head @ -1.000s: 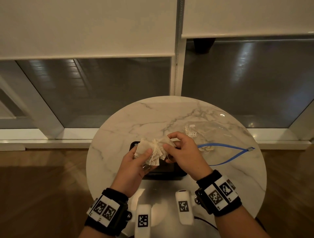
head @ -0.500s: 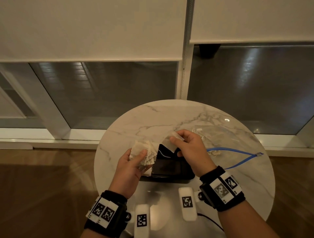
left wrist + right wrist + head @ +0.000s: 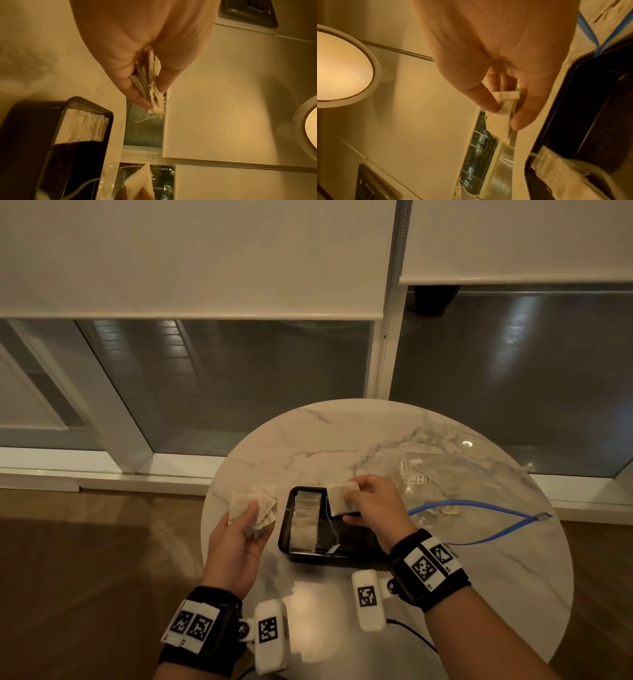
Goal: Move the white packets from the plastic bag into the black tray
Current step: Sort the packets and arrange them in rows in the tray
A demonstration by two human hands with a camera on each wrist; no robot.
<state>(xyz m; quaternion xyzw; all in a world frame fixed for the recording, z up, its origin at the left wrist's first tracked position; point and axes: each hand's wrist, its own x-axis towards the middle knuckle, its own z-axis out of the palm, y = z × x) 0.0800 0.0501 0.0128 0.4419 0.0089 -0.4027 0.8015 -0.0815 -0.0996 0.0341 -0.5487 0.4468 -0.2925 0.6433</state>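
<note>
The left hand (image 3: pixel 239 537) grips a bunch of small white paper packets (image 3: pixel 257 506). The right hand (image 3: pixel 373 508) pinches one white packet (image 3: pixel 340 499) over the shiny black plastic tray (image 3: pixel 356 537), maybe touching its rim.

Left hand (image 3: pixel 137 54) pinches stack of white packets (image 3: pixel 150 83); black tray (image 3: pixel 56 142) beside holds packet row (image 3: pixel 82 125).

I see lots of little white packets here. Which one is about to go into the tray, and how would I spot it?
Start at the round marble table and find the black tray at its middle. Above the tray's far edge, the right hand pinches a single white packet, its string dangling into the tray. Unlike the bunch of packets gripped in the left hand or the row of packets already lying in the tray, it is alone and held in the air.
</note>
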